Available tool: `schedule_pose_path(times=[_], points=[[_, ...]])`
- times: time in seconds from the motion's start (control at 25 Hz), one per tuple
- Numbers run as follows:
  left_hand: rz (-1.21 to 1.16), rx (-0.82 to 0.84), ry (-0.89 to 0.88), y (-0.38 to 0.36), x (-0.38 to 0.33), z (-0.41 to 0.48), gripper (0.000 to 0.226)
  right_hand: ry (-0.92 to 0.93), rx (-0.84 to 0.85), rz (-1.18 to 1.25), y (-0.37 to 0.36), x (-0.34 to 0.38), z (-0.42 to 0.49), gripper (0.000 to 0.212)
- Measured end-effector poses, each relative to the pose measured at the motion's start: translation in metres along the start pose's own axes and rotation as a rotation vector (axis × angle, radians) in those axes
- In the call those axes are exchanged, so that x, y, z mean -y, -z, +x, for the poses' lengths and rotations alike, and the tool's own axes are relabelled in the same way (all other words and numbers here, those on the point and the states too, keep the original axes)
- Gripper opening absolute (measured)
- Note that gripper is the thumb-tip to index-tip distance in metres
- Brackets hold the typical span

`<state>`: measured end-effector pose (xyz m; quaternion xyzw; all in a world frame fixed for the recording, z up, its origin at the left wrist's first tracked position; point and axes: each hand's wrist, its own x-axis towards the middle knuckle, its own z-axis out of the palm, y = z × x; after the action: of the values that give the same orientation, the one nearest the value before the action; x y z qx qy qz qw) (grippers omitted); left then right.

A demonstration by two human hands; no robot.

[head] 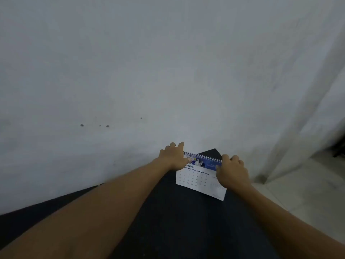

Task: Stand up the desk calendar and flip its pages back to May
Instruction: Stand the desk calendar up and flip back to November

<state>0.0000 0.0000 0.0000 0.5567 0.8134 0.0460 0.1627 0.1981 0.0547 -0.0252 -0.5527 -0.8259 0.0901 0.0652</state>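
Observation:
The desk calendar (197, 179) is a white spiral-bound pad with a blue photo strip along the top and a month grid below; the visible heading ends in "ember". It rests on a dark table (177, 221) close to the wall. My left hand (173, 157) grips its upper left corner by the spiral binding. My right hand (232, 171) grips the upper right corner and covers part of the page. A dark corner of the calendar's stand shows behind the binding.
A grey-white wall (130, 71) rises directly behind the table. To the right, a wall corner (280, 137) leads to a pale tiled floor (308, 184) beside the table's right edge.

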Motion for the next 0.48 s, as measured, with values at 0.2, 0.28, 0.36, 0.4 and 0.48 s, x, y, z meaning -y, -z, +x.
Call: schedule_pose_path(times=[0.2,0.28,0.36,0.4,0.48], points=[[-0.042,0.054,0.051,-0.02,-0.002,0.02,0.08,-0.088,0.06,0.036,-0.016,-0.021,0.008,0.048],[-0.081,0.066,0.056,-0.024,-0.001,0.026,0.077,-0.092,0.063,0.063,-0.023,-0.025,0.011,0.049],[-0.14,0.081,0.062,-0.025,0.001,0.03,0.069,-0.097,0.071,0.096,-0.027,-0.027,0.013,0.052],[-0.163,0.083,0.06,-0.025,0.002,0.03,0.064,-0.096,0.08,0.122,-0.029,-0.027,0.014,0.053],[-0.206,0.068,0.055,-0.028,0.005,0.031,0.056,-0.107,0.112,0.192,-0.034,-0.027,0.015,0.056]])
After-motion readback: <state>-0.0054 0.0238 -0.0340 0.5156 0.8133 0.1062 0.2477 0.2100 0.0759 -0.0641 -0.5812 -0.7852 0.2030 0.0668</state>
